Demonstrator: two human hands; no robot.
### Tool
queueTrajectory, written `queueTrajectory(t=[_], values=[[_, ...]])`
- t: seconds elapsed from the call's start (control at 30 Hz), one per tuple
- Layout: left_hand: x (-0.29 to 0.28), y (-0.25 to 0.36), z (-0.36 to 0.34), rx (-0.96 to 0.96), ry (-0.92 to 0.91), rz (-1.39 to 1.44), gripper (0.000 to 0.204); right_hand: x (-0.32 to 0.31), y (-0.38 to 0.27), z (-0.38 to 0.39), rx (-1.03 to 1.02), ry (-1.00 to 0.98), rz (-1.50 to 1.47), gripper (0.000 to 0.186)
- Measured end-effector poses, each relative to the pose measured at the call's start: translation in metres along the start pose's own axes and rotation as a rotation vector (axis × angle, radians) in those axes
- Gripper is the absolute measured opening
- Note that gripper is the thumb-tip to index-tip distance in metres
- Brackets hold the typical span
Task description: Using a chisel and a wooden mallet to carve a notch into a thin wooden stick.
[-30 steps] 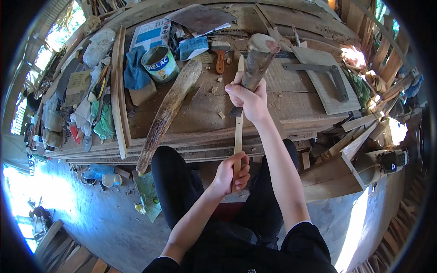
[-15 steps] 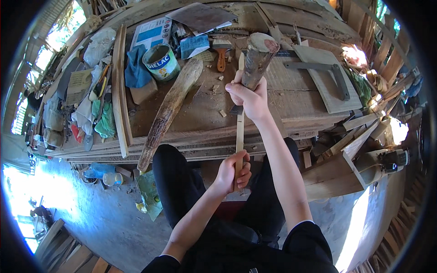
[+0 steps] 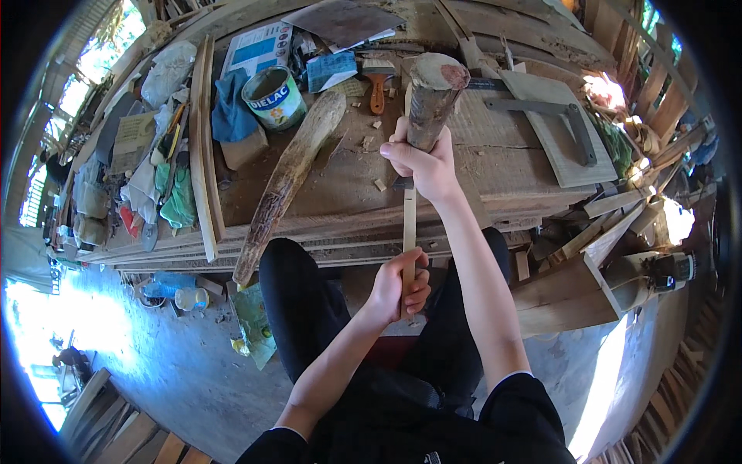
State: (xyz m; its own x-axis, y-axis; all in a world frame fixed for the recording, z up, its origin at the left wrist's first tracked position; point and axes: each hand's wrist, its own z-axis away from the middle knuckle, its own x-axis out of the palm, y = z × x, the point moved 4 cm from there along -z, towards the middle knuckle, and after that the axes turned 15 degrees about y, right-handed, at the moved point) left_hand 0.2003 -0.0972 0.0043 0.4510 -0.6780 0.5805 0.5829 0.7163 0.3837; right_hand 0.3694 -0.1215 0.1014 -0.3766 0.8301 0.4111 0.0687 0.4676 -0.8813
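Only slight movement is shown since the earlier frame: the bench (image 3: 340, 203) and its load sit a little higher in the picture, and the left hand (image 3: 399, 288) has come up with them, while the top of the thick round piece of wood (image 3: 434, 100) leans marginally further left. At the lower centre, the fingers of the left hand are curled around the near end of a pale wooden strip (image 3: 409, 224), which is held out past the front edge of the bench. Just above the centre of the frame, the thick piece is gripped upright by the right hand (image 3: 423, 160), its fingers wrapped tight, with the strip running beneath. A dark flat edge (image 3: 403, 183) juts out beside that hand; whether it is joined to the thick piece cannot be told. If the edge is sharp, the strip could be split or cut too deep by uneven pressure, and the left hand could be struck by a slip toward the lower centre. A loose hold at the near end could let the strip twist, and wood chips (image 3: 379, 185) beneath it could make it rock.
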Motion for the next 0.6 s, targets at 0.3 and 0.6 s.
queueTrajectory(t=[0.3, 0.6], values=[[-0.0024, 0.0009, -0.0001, 0.045, -0.021, -0.019, 0.029, 0.0069, 0.0017, -0.0044, 0.038, -0.043, -0.006, 0.023], [-0.0068, 0.0020, 0.0024, 0.147, 0.005, -0.095, 0.027, 0.0067, 0.0059, -0.0020, 0.071, 0.009, -0.061, 0.020]])
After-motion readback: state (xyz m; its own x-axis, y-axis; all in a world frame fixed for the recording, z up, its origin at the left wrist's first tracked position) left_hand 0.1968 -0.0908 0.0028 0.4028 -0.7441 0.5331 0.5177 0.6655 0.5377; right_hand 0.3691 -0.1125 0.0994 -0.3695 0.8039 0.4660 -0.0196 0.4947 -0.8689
